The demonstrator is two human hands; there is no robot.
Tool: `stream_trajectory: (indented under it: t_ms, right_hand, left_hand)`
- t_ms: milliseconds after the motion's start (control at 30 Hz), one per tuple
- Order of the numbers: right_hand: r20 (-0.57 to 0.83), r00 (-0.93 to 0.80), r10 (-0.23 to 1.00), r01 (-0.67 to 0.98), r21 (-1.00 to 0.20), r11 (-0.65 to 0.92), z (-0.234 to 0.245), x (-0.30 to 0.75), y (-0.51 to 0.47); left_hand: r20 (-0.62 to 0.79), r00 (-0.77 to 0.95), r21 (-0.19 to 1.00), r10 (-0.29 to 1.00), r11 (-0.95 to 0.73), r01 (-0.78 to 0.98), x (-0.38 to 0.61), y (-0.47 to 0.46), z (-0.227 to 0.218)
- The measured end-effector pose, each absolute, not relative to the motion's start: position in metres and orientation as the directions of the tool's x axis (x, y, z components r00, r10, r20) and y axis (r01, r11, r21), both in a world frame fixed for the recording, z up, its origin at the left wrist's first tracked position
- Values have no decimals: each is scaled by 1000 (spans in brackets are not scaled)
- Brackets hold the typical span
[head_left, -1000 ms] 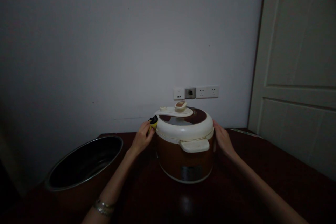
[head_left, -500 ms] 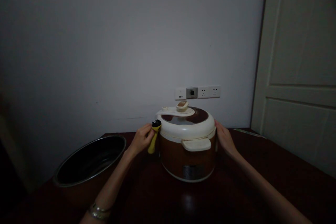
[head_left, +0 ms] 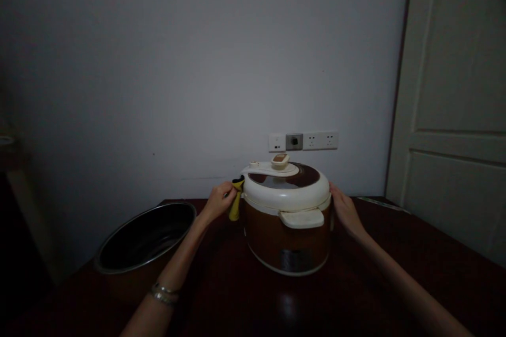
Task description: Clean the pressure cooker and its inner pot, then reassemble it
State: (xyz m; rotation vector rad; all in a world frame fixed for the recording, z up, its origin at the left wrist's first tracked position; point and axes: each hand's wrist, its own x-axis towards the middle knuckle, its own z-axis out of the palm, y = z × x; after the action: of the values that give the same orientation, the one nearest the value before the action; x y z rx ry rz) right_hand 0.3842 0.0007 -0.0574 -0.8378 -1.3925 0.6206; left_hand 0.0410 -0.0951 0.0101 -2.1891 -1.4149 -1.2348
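A white and brown electric pressure cooker (head_left: 286, 226) stands upright on the dark red table, its lid on top. On its left side, my left hand (head_left: 221, 197) pinches a yellow and black cloth (head_left: 234, 205) near its dark upper end. The cloth hangs down beside the cooker's rim and seems to touch it. My right hand (head_left: 347, 211) lies with stretched fingers against the cooker's right side; some fingertips are hidden behind the body.
A dark inner pot (head_left: 103, 268) with a metal rim sits on the table's left, partly behind my left forearm. Wall sockets (head_left: 320, 140) are above and behind the cooker. A pale door (head_left: 458, 139) stands at right. The table (head_left: 245, 300) reaches back to the wall.
The view has shifted slightly to the left. My left hand has moved up a little along the cooker's side with the cloth, whose hanging shape has changed. My right hand stays against the cooker.
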Motion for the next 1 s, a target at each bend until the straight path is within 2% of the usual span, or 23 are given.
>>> stream_trajectory:
  t_ms: [233,467,633,833,933,1000]
  right_hand:
    - [578,127,806,104,-816,569,-58,384,0]
    - [590,136,796,108,-807,580,-56,382,-2]
    - [596,119,794,94,-803,589,-57,383,1]
    - [590,125,797,74,-807,586,-59,383,2]
    - [599,127,790,79,-801,594,-58,382,-1]
    - [597,141,790,93,-802,590,-57,381,-2]
  left_hand:
    - [744,303,121,595,-567,815,42,-109,11]
    - [837,138,198,529,-528,826,48,-96,-13]
    - [879,145,155,453,-561,813,51,-97,-22]
    - [871,-20,240,491,-390,889,48,-84,-15]
    - [888,8,210,460,-420,883,52,-89,-18]
    - [906,86,132,414,-469,873,54,-97,-20]
